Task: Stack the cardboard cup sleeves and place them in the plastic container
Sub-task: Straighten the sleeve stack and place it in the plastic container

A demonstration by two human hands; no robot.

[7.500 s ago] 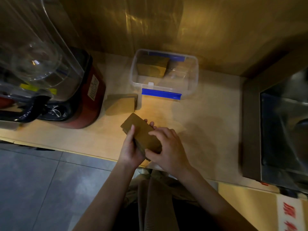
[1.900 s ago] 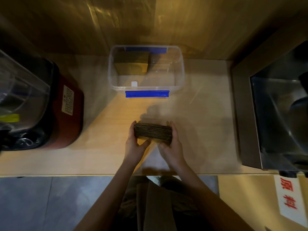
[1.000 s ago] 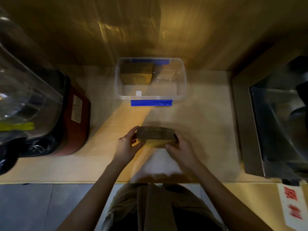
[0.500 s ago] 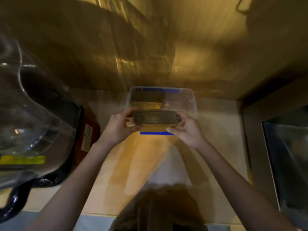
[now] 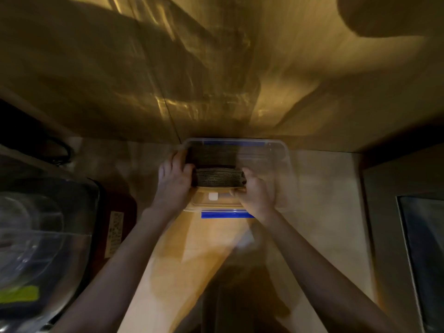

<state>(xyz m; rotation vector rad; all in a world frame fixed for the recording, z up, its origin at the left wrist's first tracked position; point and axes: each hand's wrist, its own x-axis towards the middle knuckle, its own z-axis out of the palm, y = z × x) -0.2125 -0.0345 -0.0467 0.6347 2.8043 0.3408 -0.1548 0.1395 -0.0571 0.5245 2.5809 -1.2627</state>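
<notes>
Two hands, left hand [image 5: 173, 181] and right hand [image 5: 255, 191], pinch a stack of cardboard sleeves [image 5: 218, 178] by its ends over the clear plastic container [image 5: 280, 162]. Another sleeve stack [image 5: 212, 156] sits inside, back-left. Blender [image 5: 43, 236] stands left on the wooden counter [image 5: 324, 188]; image blurred.

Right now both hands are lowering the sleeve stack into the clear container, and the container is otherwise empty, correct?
Not quite. The left hand and right hand do hold the stack of cardboard cup sleeves over the clear plastic container, but the container is not empty: the head view shows an earlier stack of sleeves already standing at its back left.
</notes>
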